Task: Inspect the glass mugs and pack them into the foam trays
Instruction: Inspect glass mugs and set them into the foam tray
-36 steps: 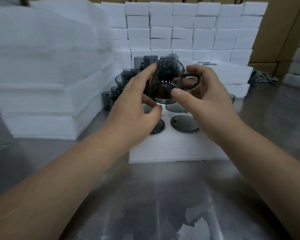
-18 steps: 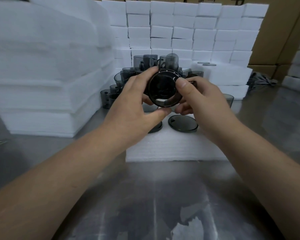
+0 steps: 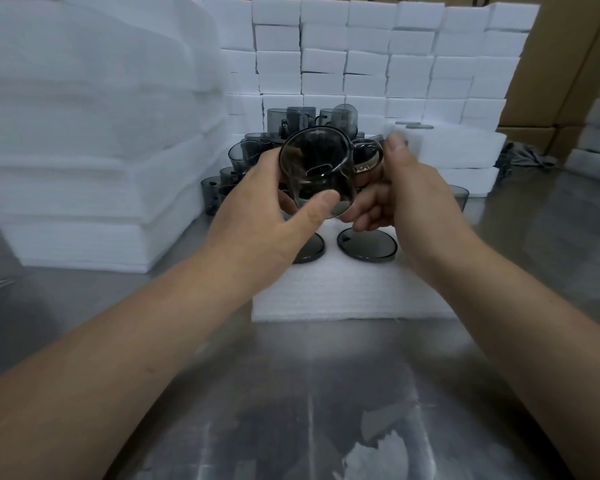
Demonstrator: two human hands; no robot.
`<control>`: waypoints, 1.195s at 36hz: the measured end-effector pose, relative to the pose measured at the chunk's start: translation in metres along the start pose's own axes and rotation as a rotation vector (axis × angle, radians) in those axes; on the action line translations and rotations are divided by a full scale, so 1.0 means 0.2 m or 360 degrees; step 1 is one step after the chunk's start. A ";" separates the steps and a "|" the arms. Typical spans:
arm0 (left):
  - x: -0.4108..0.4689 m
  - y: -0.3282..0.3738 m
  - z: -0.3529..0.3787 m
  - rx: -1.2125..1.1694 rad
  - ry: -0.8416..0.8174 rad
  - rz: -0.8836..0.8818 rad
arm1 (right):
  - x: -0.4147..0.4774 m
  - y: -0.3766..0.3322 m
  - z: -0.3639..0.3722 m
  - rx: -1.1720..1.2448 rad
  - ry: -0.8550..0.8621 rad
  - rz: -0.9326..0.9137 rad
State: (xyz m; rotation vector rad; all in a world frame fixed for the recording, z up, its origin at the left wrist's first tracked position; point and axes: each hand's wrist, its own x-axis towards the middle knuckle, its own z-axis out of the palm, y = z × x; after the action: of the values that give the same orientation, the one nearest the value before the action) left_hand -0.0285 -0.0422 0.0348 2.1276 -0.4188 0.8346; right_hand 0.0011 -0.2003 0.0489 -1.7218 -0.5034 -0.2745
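A smoky grey glass mug [image 3: 317,164] is held up in the air over a white foam tray [image 3: 354,292]. My left hand [image 3: 274,216] grips its body, thumb across the lower wall. My right hand [image 3: 406,188] holds the mug at its handle, which points right. The mug is tilted, its base turned away from me. Two mugs [image 3: 367,244] sit sunk in the tray's pockets, only their dark round tops showing. A pile of more grey mugs [image 3: 246,157] stands behind the held one.
Thick stacks of white foam sheets [image 3: 84,140] fill the left side. A wall of white foam blocks [image 3: 378,57] stands at the back, with cardboard boxes [image 3: 551,64] to the right. The steel table [image 3: 309,393] stretches toward me.
The mug has been turned in my hands: its round mouth faced me half a second ago, and now its side shows with the handle to the right.
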 end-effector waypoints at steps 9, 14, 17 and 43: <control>-0.01 0.01 0.01 0.0062 0.0172 0.0058 | 0.00 0.00 0.01 -0.0027 0.0144 -0.0017; 0.00 0.01 0.01 0.0231 0.0222 0.0061 | -0.02 -0.01 0.00 -0.0022 0.0200 -0.0121; -0.01 0.02 0.01 0.0295 0.0216 0.0180 | -0.02 -0.01 0.01 -0.0036 0.0136 -0.0171; -0.02 0.06 0.01 0.0316 0.0196 0.0184 | 0.00 -0.05 -0.03 0.0494 -0.0109 0.0064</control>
State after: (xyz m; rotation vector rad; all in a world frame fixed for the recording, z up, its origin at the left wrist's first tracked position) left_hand -0.0382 -0.0513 0.0384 2.2343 -0.4120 1.1074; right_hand -0.0034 -0.2044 0.0576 -1.4405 -0.5311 -0.1020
